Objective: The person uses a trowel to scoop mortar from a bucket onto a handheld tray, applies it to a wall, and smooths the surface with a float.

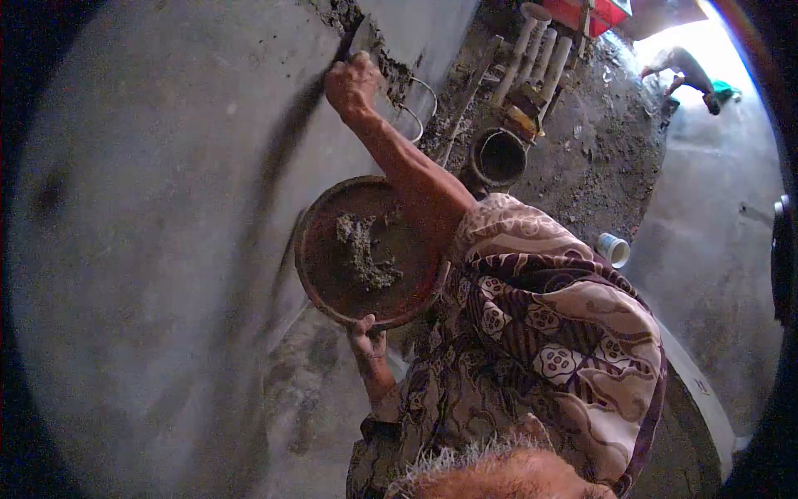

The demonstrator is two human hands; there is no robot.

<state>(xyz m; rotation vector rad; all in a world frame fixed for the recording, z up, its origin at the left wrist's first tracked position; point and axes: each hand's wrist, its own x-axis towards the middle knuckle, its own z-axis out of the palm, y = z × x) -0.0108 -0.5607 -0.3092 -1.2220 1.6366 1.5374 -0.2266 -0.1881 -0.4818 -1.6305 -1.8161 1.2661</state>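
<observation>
My right hand [355, 86] is closed in a fist, raised against the grey wall [183, 208]. It grips what looks like a trowel [363, 37], whose blade points up beside a rough, dark broken strip [391, 68] in the plaster. Lower down, my left hand [366, 337] clasps the rim of a round, shallow pan [320, 283], thumb over the edge. A curved lump of wet grey mortar [359, 254] lies inside the pan. My right forearm passes over the pan's upper right side and hides part of it.
A white cable loop [434, 101] sticks out of the wall. Beyond my arm stand a dark bucket [500, 158] and several pale poles [544, 62] near a red box [594, 12]. A white tub [613, 249] lies on its side. Another person [686, 68] bends over at the far right.
</observation>
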